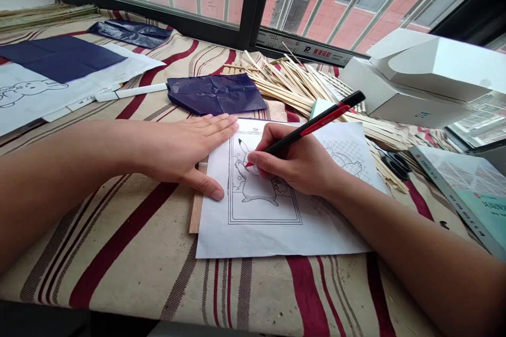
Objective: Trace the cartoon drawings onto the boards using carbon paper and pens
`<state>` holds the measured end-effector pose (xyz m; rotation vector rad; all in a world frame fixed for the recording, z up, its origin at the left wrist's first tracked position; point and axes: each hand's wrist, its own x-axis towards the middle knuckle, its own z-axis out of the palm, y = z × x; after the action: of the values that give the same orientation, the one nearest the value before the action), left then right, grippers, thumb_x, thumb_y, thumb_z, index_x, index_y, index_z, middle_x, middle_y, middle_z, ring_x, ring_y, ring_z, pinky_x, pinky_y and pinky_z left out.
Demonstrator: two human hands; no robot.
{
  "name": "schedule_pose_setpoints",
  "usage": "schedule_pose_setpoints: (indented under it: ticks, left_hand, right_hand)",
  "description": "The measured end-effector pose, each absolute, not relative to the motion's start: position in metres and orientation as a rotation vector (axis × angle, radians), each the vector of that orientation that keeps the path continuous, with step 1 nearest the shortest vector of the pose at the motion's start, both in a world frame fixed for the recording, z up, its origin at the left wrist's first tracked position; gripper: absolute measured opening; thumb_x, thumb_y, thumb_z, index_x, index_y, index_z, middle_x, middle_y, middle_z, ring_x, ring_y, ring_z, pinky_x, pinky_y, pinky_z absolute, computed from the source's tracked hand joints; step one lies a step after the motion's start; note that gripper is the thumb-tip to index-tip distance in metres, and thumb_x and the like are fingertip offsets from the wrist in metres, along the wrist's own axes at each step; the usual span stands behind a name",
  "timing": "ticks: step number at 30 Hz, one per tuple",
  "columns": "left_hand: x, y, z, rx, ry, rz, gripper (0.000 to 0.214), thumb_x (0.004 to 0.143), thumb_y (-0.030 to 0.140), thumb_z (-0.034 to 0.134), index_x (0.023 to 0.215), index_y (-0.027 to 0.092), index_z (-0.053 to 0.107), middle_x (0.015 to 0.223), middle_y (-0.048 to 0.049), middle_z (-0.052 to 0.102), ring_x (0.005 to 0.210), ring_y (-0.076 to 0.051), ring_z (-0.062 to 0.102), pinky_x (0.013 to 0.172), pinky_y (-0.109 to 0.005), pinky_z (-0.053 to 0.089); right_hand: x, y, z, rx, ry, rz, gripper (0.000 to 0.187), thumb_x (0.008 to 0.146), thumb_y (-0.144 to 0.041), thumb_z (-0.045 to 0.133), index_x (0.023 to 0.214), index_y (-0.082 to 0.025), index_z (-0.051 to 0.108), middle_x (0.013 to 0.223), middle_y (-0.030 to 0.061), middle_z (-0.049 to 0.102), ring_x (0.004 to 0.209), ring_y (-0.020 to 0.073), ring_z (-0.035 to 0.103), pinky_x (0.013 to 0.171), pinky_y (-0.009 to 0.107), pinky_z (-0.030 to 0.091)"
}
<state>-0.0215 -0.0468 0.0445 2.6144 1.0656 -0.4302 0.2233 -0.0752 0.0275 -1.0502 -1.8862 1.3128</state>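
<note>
A white sheet (276, 231) printed with a framed cartoon drawing lies on the striped cloth, over a thin wooden board (194, 213) that shows at its left edge. My right hand (300, 160) is closed on a black and red pen (312, 124), whose tip touches the drawing. Fingers stretched out, my left hand (185, 150) lies flat on the sheet's left edge and the board.
Dark blue carbon paper (215, 93) lies behind the sheet; more (59, 58) rests on another drawing at far left beside a white pen (130, 91). Several wooden sticks (300, 87), white boxes (411, 84), a book (470, 189) and black scissors (395, 164) crowd the right. Window behind.
</note>
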Motion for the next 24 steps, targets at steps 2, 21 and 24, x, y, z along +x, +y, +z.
schedule_pose_setpoints:
  ticks: [2,21,24]
  left_hand:
    - [-0.0215,-0.047,0.0446,2.611,1.072,-0.434,0.134,0.081,0.092,0.054,0.173,0.008,0.004,0.179,-0.0185,-0.007,0.167,-0.04,-0.002,0.135,-0.049,0.009]
    - [-0.0201,-0.0487,0.0476,2.602,1.093,-0.5,0.134,0.081,0.093,0.051,0.173,0.008,0.001,0.178,-0.0164,-0.012,0.167,-0.04,-0.006,0.135,-0.049,0.008]
    - [-0.0192,-0.0491,0.0493,2.598,1.099,-0.516,0.133,0.083,0.091,0.052,0.172,0.007,0.0,0.178,-0.0171,-0.012,0.167,-0.04,-0.005,0.135,-0.05,0.009]
  right_hand:
    - [0.2238,-0.0747,0.0272,-1.046,-1.907,1.3,0.034,0.079,-0.033,0.088,0.075,-0.022,0.057,0.059,-0.0045,0.065,0.051,0.0107,0.053,0.048,0.025,0.038]
    - [0.2225,-0.0732,0.0282,-1.11,-1.904,1.214,0.033,0.081,-0.029,0.085,0.073,-0.023,0.054,0.057,-0.006,0.063,0.051,0.0112,0.052,0.05,0.027,0.039]
    - [0.2232,-0.0733,0.0279,-1.109,-1.898,1.21,0.033,0.081,-0.03,0.086,0.074,-0.023,0.054,0.057,-0.0058,0.063,0.051,0.011,0.053,0.049,0.027,0.039]
